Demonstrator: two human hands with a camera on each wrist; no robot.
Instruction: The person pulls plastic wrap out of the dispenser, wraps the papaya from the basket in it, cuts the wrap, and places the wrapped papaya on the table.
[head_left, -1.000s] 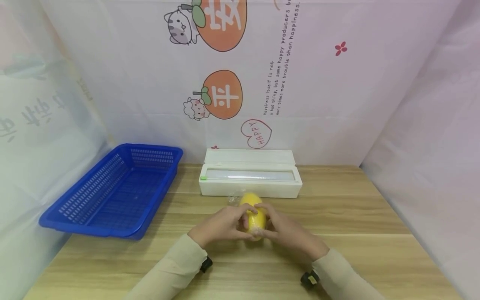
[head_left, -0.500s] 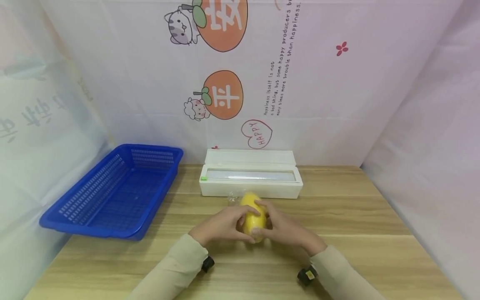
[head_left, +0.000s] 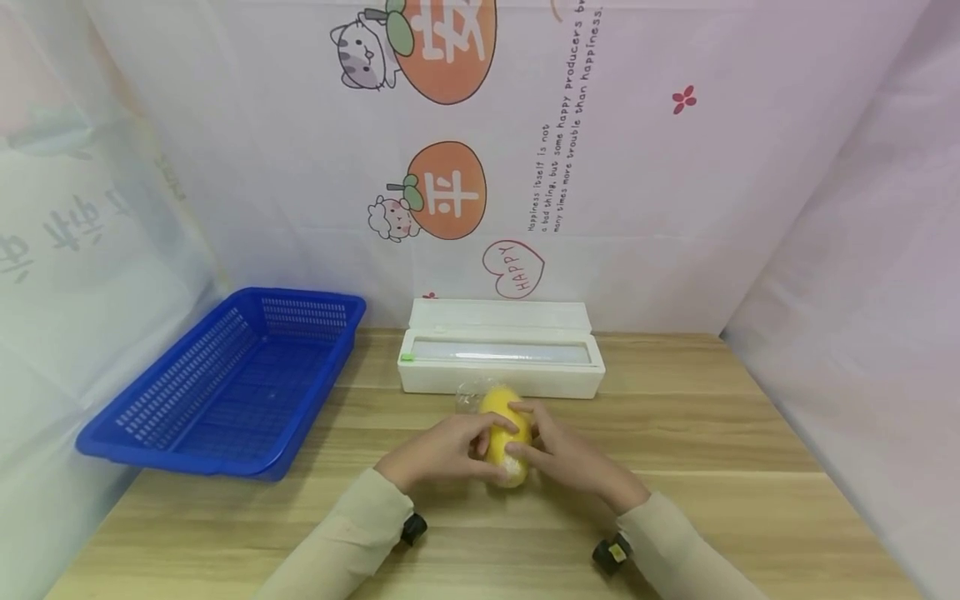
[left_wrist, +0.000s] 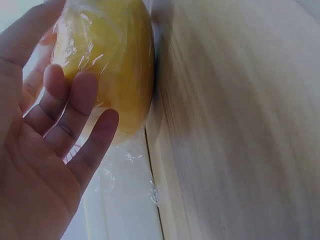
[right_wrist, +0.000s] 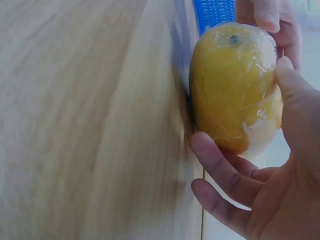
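Note:
A yellow mango (head_left: 504, 402), wrapped in clear cling film, lies lengthwise on the table between my hands. From the left, my left hand (head_left: 442, 450) holds it with its thumb near the close end and fingers bent over the side. On the right side my right hand (head_left: 577, 457) grips it, thumb on top. Creased film shines on the mango (right_wrist: 232, 85) in the right wrist view, where a dark stem spot shows through. A loose flap of film (head_left: 469, 395) sticks out at its far left. The mango's underside is hidden.
Behind the mango stands a long white cling film box (head_left: 502, 383), lid raised, with a film roll visible inside. A blue plastic basket (head_left: 247, 408) sits at the left of the wooden table (head_left: 712, 475). White printed sheets wall the back and sides.
The right thumb has moved up from the mango's near end to its upper right side. The mango has turned slightly between the hands. Basket and box stay put.

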